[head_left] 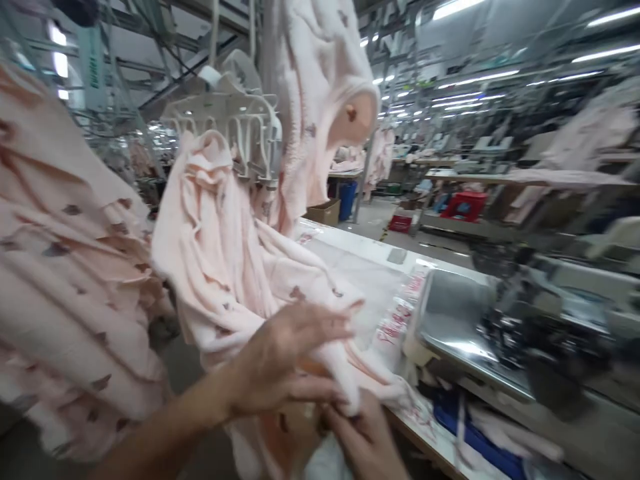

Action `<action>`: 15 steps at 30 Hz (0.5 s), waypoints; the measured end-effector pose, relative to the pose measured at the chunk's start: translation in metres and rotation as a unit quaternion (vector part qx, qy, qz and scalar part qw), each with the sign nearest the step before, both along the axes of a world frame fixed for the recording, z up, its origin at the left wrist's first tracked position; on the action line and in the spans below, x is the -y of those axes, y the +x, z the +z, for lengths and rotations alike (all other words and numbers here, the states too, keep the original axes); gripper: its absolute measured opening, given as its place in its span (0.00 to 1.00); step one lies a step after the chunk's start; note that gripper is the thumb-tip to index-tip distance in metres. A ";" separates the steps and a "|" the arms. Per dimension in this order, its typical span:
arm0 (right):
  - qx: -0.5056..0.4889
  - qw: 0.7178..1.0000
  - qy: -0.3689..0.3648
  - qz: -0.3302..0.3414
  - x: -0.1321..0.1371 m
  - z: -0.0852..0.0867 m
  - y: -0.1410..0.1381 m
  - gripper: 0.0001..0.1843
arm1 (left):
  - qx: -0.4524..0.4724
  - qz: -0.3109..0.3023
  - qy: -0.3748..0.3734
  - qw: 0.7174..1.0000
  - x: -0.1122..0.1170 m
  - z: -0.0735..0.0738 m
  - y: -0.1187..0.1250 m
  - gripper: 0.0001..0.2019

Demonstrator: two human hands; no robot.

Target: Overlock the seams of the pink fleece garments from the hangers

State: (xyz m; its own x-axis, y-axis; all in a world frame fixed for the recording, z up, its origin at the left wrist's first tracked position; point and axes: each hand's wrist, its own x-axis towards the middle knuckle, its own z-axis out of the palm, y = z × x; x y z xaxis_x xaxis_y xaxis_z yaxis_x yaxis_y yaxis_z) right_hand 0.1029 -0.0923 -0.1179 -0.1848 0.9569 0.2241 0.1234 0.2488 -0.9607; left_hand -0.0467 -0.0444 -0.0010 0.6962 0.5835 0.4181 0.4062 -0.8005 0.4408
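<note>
A pale pink fleecy garment (210, 247) with small dark brown motifs hangs from a white clip hanger (220, 107), and its lower part drapes over the table's edge. My left hand (280, 360) has a fold of this garment between its thumb and fingers. Just to the right and lower, my right hand (365, 437) pinches the same cloth near the fold's end. Motion blurs both hands, and part of the right fingers is hidden behind the cloth.
More pink garments hang at the left (75, 267) and above (320, 100). A white worktable (390, 250) with red handwriting runs rightward to a sewing machine (540, 327). Blue cloth (480, 433) lies below the machine. Beyond stand a cardboard box (323, 213) and a blue bin (347, 200).
</note>
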 end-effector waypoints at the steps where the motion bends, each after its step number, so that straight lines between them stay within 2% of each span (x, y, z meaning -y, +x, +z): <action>1: 0.007 0.999 0.039 -0.020 0.001 0.024 0.024 0.19 | 0.001 -0.016 0.039 0.999 -0.009 0.016 0.015 0.33; 2: -0.003 0.993 0.088 -0.074 0.002 0.046 0.047 0.16 | -0.011 -0.042 0.050 0.998 -0.018 0.032 0.030 0.37; 4: -0.054 0.983 0.113 -0.133 0.004 0.080 0.085 0.12 | -0.055 -0.133 0.029 0.989 -0.032 0.062 0.062 0.32; 6: -0.082 0.982 0.090 -0.141 0.008 0.093 0.110 0.18 | -0.050 -0.173 0.042 0.983 -0.041 0.084 0.089 0.20; 8: -0.032 0.992 0.046 -0.113 0.012 0.082 0.123 0.27 | 0.019 -0.107 0.111 0.988 -0.048 0.097 0.105 0.17; 10: 0.069 0.993 0.002 -0.099 0.018 0.054 0.126 0.25 | 0.055 -0.017 0.173 0.983 -0.059 0.100 0.110 0.17; 12: 0.151 0.979 -0.011 -0.133 0.025 0.021 0.127 0.19 | -0.007 0.033 0.209 0.977 -0.073 0.092 0.107 0.16; 15: 0.223 0.953 0.002 -0.203 0.037 -0.015 0.130 0.26 | -0.165 0.116 0.225 0.953 -0.096 0.067 0.097 0.14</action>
